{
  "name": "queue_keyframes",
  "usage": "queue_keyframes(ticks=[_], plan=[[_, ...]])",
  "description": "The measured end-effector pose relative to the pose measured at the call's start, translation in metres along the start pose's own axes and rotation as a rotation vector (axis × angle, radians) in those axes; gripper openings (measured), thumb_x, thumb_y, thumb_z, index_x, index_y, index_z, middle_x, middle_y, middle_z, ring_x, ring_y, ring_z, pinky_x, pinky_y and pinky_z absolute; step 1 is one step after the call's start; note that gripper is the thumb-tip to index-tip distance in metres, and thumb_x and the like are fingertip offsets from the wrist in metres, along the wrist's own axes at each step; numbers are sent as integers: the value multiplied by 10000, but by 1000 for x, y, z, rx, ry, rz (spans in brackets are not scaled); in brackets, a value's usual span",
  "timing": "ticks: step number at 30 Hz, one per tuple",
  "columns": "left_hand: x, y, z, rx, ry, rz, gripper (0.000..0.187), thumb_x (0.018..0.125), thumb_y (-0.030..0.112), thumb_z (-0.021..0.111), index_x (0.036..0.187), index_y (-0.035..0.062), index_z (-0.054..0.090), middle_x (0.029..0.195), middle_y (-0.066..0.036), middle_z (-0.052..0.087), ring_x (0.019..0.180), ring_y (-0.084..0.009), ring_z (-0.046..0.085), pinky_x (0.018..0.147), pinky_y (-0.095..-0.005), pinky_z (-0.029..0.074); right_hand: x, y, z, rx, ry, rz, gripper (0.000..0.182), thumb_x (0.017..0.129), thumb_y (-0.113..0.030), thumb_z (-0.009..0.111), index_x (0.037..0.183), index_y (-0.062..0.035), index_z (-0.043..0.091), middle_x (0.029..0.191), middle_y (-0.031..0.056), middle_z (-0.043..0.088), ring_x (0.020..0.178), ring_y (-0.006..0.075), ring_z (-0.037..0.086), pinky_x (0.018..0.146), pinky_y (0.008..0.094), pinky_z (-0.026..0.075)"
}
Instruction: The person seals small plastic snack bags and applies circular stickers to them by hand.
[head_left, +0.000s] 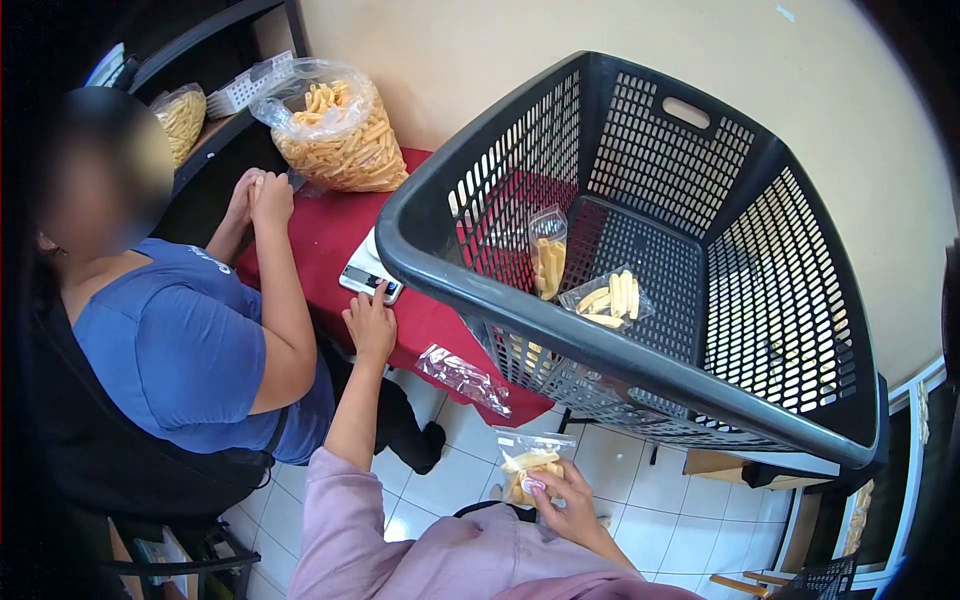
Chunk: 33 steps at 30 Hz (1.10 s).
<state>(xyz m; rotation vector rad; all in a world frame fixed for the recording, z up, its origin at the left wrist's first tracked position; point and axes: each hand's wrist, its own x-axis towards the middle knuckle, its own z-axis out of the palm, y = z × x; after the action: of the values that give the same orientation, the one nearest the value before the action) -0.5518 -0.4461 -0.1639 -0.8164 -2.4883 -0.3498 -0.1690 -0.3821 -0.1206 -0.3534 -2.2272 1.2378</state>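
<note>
My left hand (371, 328) reaches to a white kitchen scale (368, 277), with a fingertip on the buttons at its front edge. Nothing is held in that hand. In front of my body, my right hand (567, 503) grips a clear plastic bag (530, 462) of pale yellow stick snacks. The large black basket (640, 350) hides part of the scale. An unfilled clear plastic bag (463, 381) lies on the red tablecloth (425, 325), between my two hands.
Inside the basket lie two bags of snack sticks, one upright bag (548, 255) and one flat bag (612, 298). A big open sack of snacks (345, 140) stands at the back. A co-worker in a blue shirt (190, 330) sits at left, hands together.
</note>
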Motion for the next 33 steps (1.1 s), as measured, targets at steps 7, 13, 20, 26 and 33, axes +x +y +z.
queue_keyframes(ticks=[7,13,20,26,33], plan=[[1,-1,-2,-10,-27,0,412,738,157,520,1147,180,480,847,-70,488,834,-220,442,708,-362,317,0,-1,1,8,-5,-11,222,745,-44,577,966,-60,587,975,196,519,833,305,550,689,316,455],[-1,-1,1,23,-23,-10,409,740,159,514,1147,182,478,841,-76,491,826,-225,445,707,-366,319,-3,-1,3,-6,40,-14,235,700,8,593,932,-29,598,901,151,542,790,251,556,667,287,435],[-2,0,0,29,-11,-10,407,743,167,515,1148,183,478,845,-73,487,827,-227,441,703,-374,320,-7,-1,1,3,29,18,223,732,-32,581,953,-55,596,973,192,522,842,305,550,708,316,450],[-1,1,-2,41,-42,-23,426,743,177,516,1165,176,458,866,-74,481,837,-229,442,711,-378,324,-7,-1,1,-1,33,4,223,729,-22,575,950,-49,596,963,190,524,844,304,547,712,316,446],[2,0,3,42,-102,-132,467,741,199,506,1195,136,420,919,-99,467,888,-249,445,756,-394,335,-6,-2,1,-1,30,10,216,736,-29,578,950,-51,597,960,188,526,835,302,551,698,312,450]])
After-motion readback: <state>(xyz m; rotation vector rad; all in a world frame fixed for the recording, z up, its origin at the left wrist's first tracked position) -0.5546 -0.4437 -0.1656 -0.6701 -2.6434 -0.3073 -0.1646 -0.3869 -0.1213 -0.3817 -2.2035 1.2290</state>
